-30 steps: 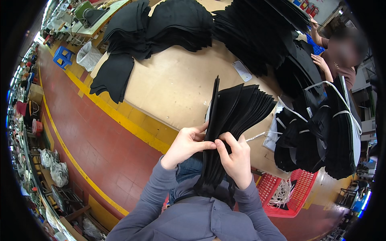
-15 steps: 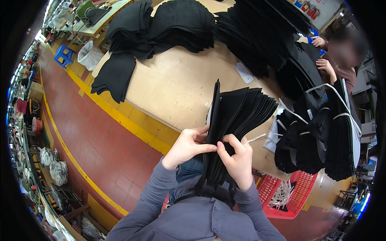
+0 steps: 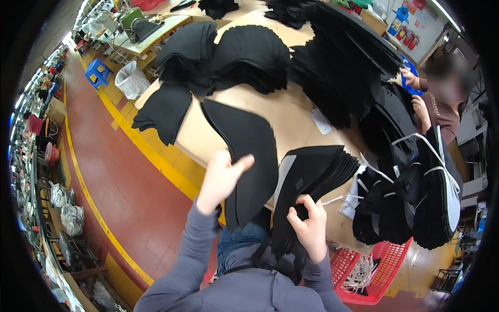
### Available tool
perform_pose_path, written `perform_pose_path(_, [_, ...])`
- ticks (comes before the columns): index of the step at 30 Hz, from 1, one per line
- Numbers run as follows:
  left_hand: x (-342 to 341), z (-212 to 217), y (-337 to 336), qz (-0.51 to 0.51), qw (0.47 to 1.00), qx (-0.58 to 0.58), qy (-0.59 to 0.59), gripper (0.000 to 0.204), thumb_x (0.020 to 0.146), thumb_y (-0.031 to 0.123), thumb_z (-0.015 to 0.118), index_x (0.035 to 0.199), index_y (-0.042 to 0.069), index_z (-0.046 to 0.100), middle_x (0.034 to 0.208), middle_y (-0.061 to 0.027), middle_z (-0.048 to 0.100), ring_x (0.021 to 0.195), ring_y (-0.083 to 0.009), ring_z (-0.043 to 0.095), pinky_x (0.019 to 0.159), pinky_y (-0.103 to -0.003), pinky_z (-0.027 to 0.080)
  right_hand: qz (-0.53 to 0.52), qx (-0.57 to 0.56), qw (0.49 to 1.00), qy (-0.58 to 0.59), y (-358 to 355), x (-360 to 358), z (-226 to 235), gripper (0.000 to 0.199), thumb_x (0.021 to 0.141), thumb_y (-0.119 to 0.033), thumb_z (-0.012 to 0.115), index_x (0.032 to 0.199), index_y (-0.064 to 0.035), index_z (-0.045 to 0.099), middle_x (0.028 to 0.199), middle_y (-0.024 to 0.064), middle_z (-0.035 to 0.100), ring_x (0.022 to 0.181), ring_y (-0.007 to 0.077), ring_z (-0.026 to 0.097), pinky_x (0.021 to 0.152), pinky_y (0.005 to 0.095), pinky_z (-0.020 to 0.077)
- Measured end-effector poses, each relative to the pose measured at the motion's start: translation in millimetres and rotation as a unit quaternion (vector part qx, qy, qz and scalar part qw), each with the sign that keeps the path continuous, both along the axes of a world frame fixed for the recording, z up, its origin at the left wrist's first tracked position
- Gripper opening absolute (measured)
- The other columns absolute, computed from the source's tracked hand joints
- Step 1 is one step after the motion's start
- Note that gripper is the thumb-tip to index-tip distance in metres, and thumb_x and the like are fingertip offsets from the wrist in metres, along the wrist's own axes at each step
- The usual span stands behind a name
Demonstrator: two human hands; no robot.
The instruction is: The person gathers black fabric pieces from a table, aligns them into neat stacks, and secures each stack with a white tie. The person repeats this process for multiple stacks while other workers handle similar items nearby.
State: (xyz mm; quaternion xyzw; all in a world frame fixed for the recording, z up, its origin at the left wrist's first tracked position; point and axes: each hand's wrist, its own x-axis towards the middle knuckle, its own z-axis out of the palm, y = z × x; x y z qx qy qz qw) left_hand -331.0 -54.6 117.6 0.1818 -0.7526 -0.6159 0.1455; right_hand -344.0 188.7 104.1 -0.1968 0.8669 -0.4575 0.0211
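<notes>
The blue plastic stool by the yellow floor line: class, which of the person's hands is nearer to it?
Left. The left hand, holding a single black piece, is on the blue stool's side; the right hand, gripping the black stack, is farther away.

Fabric piles (image 3: 228, 57) on the bench (image 3: 291, 119) ahead; tied bundles (image 3: 410, 197) right; crate (image 3: 374, 270) below them; bin (image 3: 130, 80) and stool (image 3: 97, 73) left.

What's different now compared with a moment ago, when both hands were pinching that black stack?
The left hand has pulled one black cut piece off the stack of black pieces and swung it out to the left, toward the table. The right hand stays clamped on the bottom of the stack, now alone. The black piles on the table and the red basket lie as before.
</notes>
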Motion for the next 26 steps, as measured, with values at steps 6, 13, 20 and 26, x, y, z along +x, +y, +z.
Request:
perform_pose_path(6, [-117,78,-57,0.066,0.972,0.113,0.197,0.039,0.091,0.025,0.073,0.111,-0.007,0.064,0.1,-0.0048,0.069,0.089,-0.013,0.062,0.084,-0.029,0.049,-0.01,0.016,1.0,0.012,11,-1,-1,0.022,0.077,-0.012,0.071,0.095,-0.0049,0.063,0.084,0.0144,0.063,0.077,0.0337,0.058,0.071,0.0405,0.0483])
perform_pose_path(13, [-77,-1,-15,-0.123,0.913,0.387,0.023,0.07,0.101,0.054,0.046,0.15,0.005,0.031,0.145,-0.0165,0.047,0.132,-0.0318,0.049,0.106,-0.052,0.042,0.01,-0.056,0.997,0.053,17,7,-14,0.034,0.07,-0.002,0.074,0.102,-0.0037,0.062,0.093,0.0122,0.066,0.082,0.0263,0.065,0.076,0.0347,0.052])
perform_pose_path(20, [60,-11,-23,-0.253,0.73,0.591,-0.23,0.098,0.092,0.077,0.031,0.157,0.005,0.018,0.157,-0.026,0.026,0.142,-0.0412,0.035,0.112,-0.061,0.034,0.357,0.123,0.913,0.155,12,20,-16,0.039,0.085,-0.015,0.066,0.115,-0.0381,0.058,0.136,0.0248,0.047,0.082,0.0413,0.068,0.059,0.0369,0.0598])
perform_pose_path(26, [91,-49,-31,-0.209,0.849,0.29,-0.389,0.098,0.087,0.053,0.07,0.157,0.008,0.02,0.159,-0.0181,0.03,0.148,-0.0277,0.029,0.12,-0.039,0.026,0.458,0.151,0.862,0.158,-6,37,-57,0.052,0.089,-0.016,0.062,0.131,-0.0362,0.04,0.159,0.0178,0.029,0.121,0.0456,0.058,0.057,0.0289,0.0603])
